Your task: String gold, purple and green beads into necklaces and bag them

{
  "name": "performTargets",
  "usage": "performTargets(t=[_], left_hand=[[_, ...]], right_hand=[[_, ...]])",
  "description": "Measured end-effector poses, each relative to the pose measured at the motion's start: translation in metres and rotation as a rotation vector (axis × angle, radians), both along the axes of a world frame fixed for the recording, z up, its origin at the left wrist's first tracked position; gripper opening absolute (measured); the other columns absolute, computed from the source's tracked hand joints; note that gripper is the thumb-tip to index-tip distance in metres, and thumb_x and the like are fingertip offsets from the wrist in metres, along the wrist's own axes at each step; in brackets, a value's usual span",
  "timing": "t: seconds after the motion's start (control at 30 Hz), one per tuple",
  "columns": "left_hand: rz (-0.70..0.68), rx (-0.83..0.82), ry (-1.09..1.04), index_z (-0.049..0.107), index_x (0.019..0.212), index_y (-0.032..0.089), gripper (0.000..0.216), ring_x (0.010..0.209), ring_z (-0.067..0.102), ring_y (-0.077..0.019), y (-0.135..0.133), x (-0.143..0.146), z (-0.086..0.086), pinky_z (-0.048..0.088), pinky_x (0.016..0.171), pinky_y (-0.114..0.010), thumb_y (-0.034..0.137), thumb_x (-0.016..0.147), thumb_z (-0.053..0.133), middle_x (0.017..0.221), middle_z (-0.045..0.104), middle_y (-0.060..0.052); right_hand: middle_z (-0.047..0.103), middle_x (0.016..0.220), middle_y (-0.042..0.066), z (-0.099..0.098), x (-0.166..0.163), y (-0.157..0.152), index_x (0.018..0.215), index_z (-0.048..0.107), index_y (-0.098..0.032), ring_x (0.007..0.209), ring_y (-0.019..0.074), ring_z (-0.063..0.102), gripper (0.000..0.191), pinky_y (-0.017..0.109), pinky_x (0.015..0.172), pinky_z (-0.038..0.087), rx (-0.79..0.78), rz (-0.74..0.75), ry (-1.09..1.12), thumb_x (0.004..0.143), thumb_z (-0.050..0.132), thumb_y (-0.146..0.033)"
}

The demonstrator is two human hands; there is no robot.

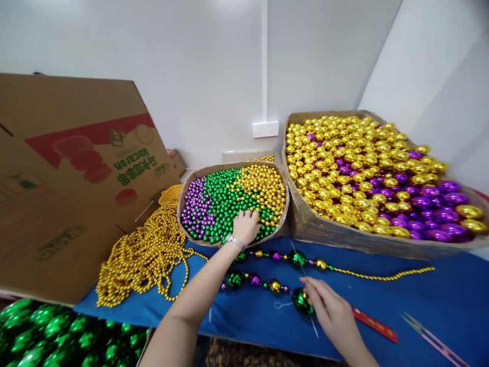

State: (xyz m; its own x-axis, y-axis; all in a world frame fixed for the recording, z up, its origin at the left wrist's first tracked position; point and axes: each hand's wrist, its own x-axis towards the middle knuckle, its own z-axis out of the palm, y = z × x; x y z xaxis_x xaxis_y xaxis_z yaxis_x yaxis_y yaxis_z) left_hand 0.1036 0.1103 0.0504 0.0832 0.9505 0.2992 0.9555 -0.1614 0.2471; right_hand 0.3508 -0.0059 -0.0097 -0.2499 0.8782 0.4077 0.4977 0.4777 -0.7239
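Observation:
My left hand [246, 226], with a silver watch [234, 241] at the wrist, reaches into a box of small round beads [225, 196] in purple, green and gold. Its fingers are on the green beads, thumb apart, tips partly hidden. My right hand [326, 306] pinches a long thin needle [298, 257] pointing up and slightly left. Just beside those fingers lies a large green ball bead [300, 305], partly covered by the hand. It ends a row of green, purple and gold beads [275, 286] on the blue cloth. A white thread loop [283, 306] lies close by.
Behind is a second beaded strand [275, 256] with a gold tail. Gold bead chains [148, 252] are heaped at left beside a large carton [76, 193]. A big box [332, 234] of gold and purple beads stands right. Tweezers [431, 339] and a red strip [376, 325] lie front right.

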Motion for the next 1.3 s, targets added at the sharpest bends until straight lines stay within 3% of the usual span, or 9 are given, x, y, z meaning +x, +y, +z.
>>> performTargets(t=[0.13,0.3,0.4,0.6,0.7,0.83,0.97,1.13,1.3], left_hand=[[-0.056,-0.013,-0.119,0.054,0.114,0.017,0.034,0.091,0.057,-0.0204,-0.001,-0.001,-0.001,0.048,0.080,-0.034,0.021,0.081,0.056,0.106,0.056,-0.010],[-0.211,-0.275,-1.109,0.055,0.115,0.017,0.038,0.079,0.060,-0.0155,-0.038,0.005,0.003,0.052,0.072,-0.029,0.034,0.081,0.056,0.093,0.059,-0.006],[-0.212,-0.375,-1.389,0.053,0.115,0.017,0.042,0.077,0.061,-0.0158,-0.053,0.007,0.000,0.053,0.069,-0.030,0.036,0.078,0.060,0.092,0.060,-0.006],[-0.122,0.026,-0.637,0.057,0.110,0.018,0.033,0.101,0.056,-0.0230,-0.038,-0.002,0.002,0.047,0.090,-0.041,0.027,0.079,0.057,0.109,0.058,-0.010],[-0.221,0.195,-0.388,0.052,0.121,0.020,0.040,0.123,0.041,-0.0268,-0.035,0.011,0.011,0.034,0.104,-0.047,0.021,0.081,0.053,0.128,0.048,-0.012],[-0.703,0.004,-0.418,0.043,0.127,0.021,0.052,0.117,0.047,-0.0232,-0.053,0.057,0.002,0.040,0.099,-0.039,0.020,0.076,0.055,0.125,0.051,-0.011],[-0.913,-0.120,-0.426,0.055,0.096,0.017,0.029,0.089,0.056,-0.0203,-0.068,0.108,-0.038,0.047,0.081,-0.032,0.022,0.068,0.061,0.093,0.061,-0.007],[-0.873,-0.172,0.020,0.056,0.087,0.020,0.010,0.093,0.054,-0.0225,-0.062,0.132,-0.076,0.042,0.087,-0.040,0.022,0.079,0.052,0.090,0.062,-0.006],[-0.748,-0.234,0.406,0.057,0.088,0.015,0.014,0.092,0.055,-0.0269,-0.044,0.132,-0.058,0.043,0.086,-0.045,0.024,0.077,0.055,0.090,0.062,-0.011]], right_hand=[[0.071,0.087,0.007,0.009,0.000,0.000,0.102,0.063,-0.019,0.070,0.0164,0.069,0.030,0.024,0.061,0.056,0.050,-0.014,-0.066,0.093,0.039,-0.035],[0.071,0.094,0.007,0.003,0.002,0.001,0.104,0.063,-0.020,0.084,0.0183,0.068,0.027,0.026,0.070,0.056,0.122,-0.001,-0.121,0.093,0.041,-0.032],[0.071,0.096,0.007,-0.001,0.002,0.001,0.106,0.062,-0.019,0.086,0.0177,0.068,0.026,0.026,0.071,0.055,0.138,0.028,-0.117,0.093,0.042,-0.030],[0.071,0.094,0.008,-0.001,0.003,-0.001,0.104,0.063,-0.019,0.082,0.0174,0.068,0.027,0.026,0.073,0.055,0.070,-0.027,-0.074,0.093,0.041,-0.031],[0.071,0.086,0.007,0.006,0.003,0.004,0.099,0.064,-0.018,0.075,0.0163,0.068,0.029,0.024,0.070,0.055,0.052,-0.029,-0.030,0.094,0.039,-0.032],[0.068,0.083,0.005,0.026,0.002,0.012,0.103,0.062,-0.018,0.066,0.0134,0.065,0.027,0.021,0.064,0.053,0.049,-0.048,0.082,0.094,0.038,-0.029],[0.069,0.087,0.005,0.047,0.003,0.014,0.101,0.063,-0.021,0.074,0.0142,0.066,0.024,0.021,0.067,0.053,0.092,-0.039,0.153,0.092,0.042,-0.028],[0.067,0.072,0.001,0.065,0.038,0.007,0.099,0.063,-0.022,0.068,0.0127,0.065,0.022,0.020,0.067,0.052,0.097,-0.135,0.238,0.092,0.043,-0.028],[0.062,0.063,-0.001,0.069,0.105,-0.007,0.097,0.062,-0.021,0.059,0.0116,0.062,0.023,0.018,0.061,0.051,0.080,-0.525,0.412,0.090,0.047,-0.038]])
